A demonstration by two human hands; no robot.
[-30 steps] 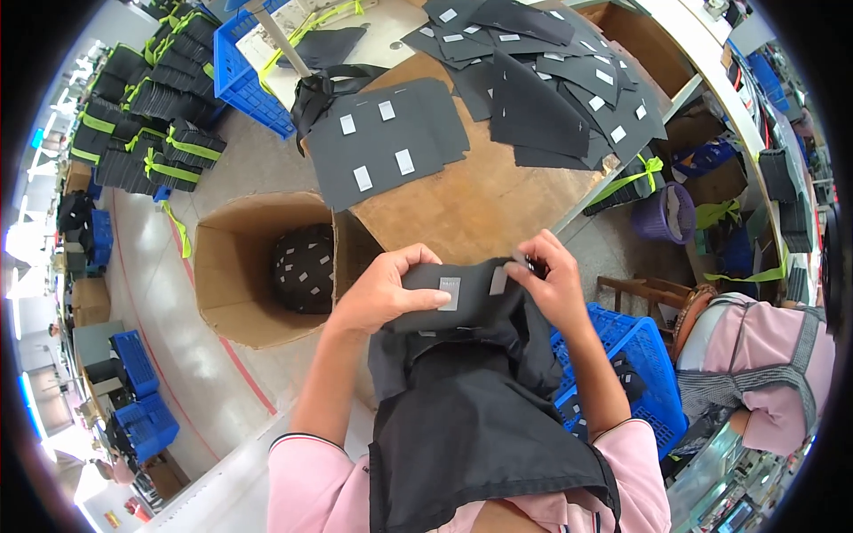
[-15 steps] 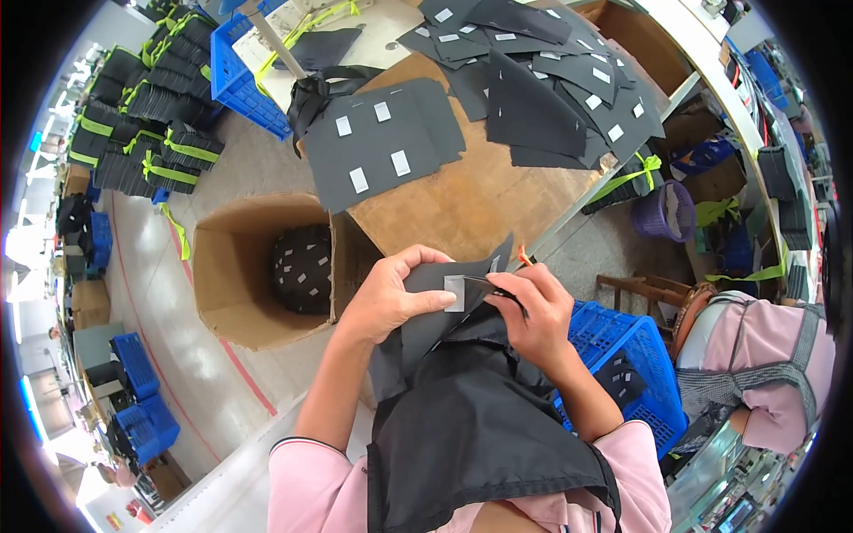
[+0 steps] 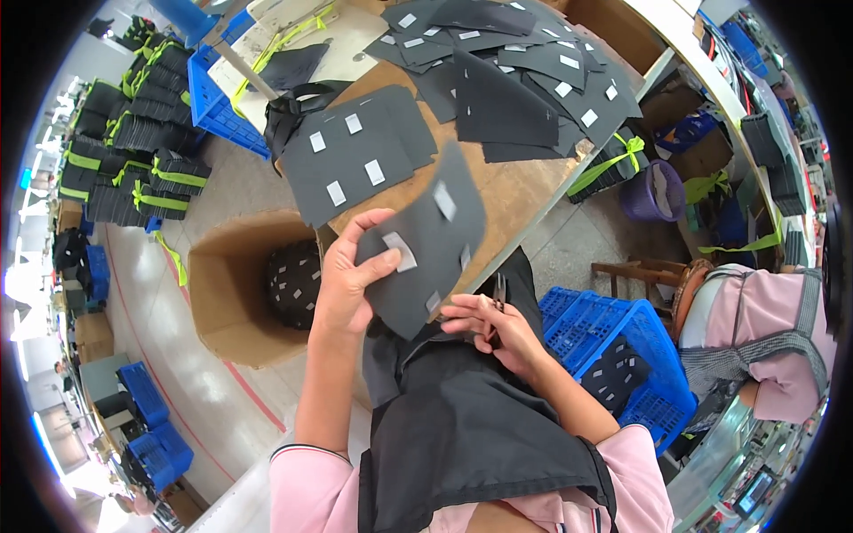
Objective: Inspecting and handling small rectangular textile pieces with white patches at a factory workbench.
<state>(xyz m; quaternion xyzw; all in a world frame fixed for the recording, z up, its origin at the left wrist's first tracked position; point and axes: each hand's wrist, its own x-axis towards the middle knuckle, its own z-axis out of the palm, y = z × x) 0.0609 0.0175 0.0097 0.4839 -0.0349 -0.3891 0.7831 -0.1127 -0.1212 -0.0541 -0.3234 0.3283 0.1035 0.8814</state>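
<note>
Above the black apron (image 3: 484, 444), pinched the dark panel (image 3: 418, 231) at its left edge between thumb and fingers of the left hand (image 3: 346, 275). Possibly risked shifting the white label (image 3: 403, 246) through thumb pressure, or creasing the flexed panel through one-sided support. Found the panel extending rightward from the grip, near the right hand (image 3: 499, 329), loosely curled around a slender tool (image 3: 499, 288).

The brown tabletop (image 3: 520, 191) carries white-labelled black sheets (image 3: 333, 164) at left, a loose pile (image 3: 506, 98) of others far right.
</note>
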